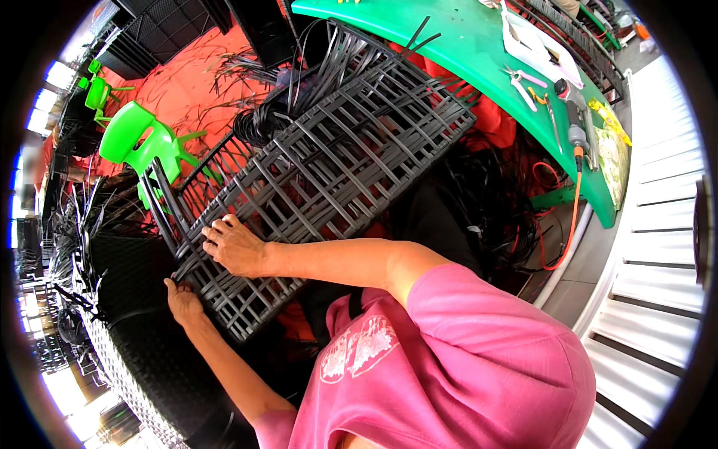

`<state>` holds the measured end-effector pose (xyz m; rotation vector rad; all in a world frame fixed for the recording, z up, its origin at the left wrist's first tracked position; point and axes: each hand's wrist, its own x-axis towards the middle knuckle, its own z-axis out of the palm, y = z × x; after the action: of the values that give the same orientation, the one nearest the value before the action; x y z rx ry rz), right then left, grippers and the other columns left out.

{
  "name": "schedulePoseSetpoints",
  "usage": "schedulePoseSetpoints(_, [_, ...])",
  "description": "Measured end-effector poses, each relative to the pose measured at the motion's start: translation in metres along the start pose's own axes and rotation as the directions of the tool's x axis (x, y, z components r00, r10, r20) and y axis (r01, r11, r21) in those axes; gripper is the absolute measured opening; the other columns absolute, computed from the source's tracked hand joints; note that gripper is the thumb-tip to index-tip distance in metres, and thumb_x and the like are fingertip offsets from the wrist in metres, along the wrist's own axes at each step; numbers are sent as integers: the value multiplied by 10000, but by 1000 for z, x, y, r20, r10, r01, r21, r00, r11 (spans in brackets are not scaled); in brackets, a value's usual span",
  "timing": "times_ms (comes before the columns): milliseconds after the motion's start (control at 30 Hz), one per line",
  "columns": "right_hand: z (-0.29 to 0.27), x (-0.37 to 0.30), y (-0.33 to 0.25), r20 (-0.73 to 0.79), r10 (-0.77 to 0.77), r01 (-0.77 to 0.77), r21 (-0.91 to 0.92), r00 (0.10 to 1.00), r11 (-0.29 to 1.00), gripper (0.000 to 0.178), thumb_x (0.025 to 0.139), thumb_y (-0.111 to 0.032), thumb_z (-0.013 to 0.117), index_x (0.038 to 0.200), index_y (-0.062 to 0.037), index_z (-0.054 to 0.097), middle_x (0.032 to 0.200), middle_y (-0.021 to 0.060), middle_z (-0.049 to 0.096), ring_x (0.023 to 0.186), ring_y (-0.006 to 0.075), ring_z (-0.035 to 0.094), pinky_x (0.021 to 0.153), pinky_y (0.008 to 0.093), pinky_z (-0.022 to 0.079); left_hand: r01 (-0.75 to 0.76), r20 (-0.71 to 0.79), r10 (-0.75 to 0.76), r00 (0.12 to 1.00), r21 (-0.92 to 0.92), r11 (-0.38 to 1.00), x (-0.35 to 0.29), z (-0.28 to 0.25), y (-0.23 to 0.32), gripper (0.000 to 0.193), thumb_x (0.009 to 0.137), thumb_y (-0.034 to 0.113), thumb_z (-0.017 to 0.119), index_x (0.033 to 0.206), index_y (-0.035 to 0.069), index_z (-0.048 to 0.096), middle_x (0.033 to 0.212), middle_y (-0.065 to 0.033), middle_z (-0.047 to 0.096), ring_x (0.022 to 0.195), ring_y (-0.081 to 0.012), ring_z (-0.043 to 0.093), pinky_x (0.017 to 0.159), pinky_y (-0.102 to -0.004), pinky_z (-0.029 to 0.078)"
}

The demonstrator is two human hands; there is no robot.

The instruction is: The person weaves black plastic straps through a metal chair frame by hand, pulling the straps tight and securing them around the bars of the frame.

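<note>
A long rectangular frame with dark grey flat plastic strips woven across it lies slanted in front of me, from lower left to upper right. The weave is dense near my hands and leaves wide square gaps farther along. My left hand grips the near left corner of the frame, its thumb up at the edge and some fingers hidden. My right hand rests on top of the weave, fingers curled down on the strips close to the left end. Two dark legs stick out from that end of the frame.
Loose black strips bunch beyond the frame. At left are a dark woven piece and a green plastic chair. A green table at right holds pliers, a power tool with an orange hose, and a white tray.
</note>
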<state>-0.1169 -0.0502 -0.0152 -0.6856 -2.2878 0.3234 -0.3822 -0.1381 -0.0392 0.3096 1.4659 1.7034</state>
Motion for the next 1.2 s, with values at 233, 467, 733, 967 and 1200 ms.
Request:
schedulePoseSetpoints(233, [-14,-11,20,-131,-33,47,102,991,994,284,807,-205,556,1043,-67,634,1201,137,554,1117,271,480,938,448,335,-72,-129,76,989,31,997,9,17,-11,381,896,354,603,1021,-5,585,944,-94,606,906,-223,538,894,-334,397])
schedulePoseSetpoints(467, [-207,-70,199,-264,86,-165,-295,961,941,70,734,-104,595,724,-81,661,853,95,670,845,257,642,760,382,507,-57,-302,74,951,67,996,20,12,-15,421,856,328,664,1000,-59,584,931,-141,616,863,-262,582,818,-373,473])
schedulePoseSetpoints(733, [-327,-166,342,-153,868,-868,89,473,489,181,820,-252,571,828,-109,681,651,99,627,588,247,614,573,423,490,1,-341,52,939,154,988,48,-6,-20,454,844,390,662,1002,-32,603,939,-136,626,858,-253,592,807,-358,482])
schedulePoseSetpoints(967, [-331,-158,372,158,900,-899,246,407,363,188,722,-201,728,739,-24,668,593,67,579,503,160,496,490,332,408,15,-333,40,942,163,986,47,-10,-20,497,869,418,616,1077,-32,577,1002,-131,607,929,-258,558,861,-356,440])
schedulePoseSetpoints(1200, [-385,-153,397,-244,809,-837,-286,534,466,341,788,-355,614,713,-27,664,770,158,669,786,354,627,677,416,498,-120,-212,160,964,190,974,53,-39,-18,416,884,398,602,1005,1,587,956,-84,601,895,-226,553,843,-334,436])
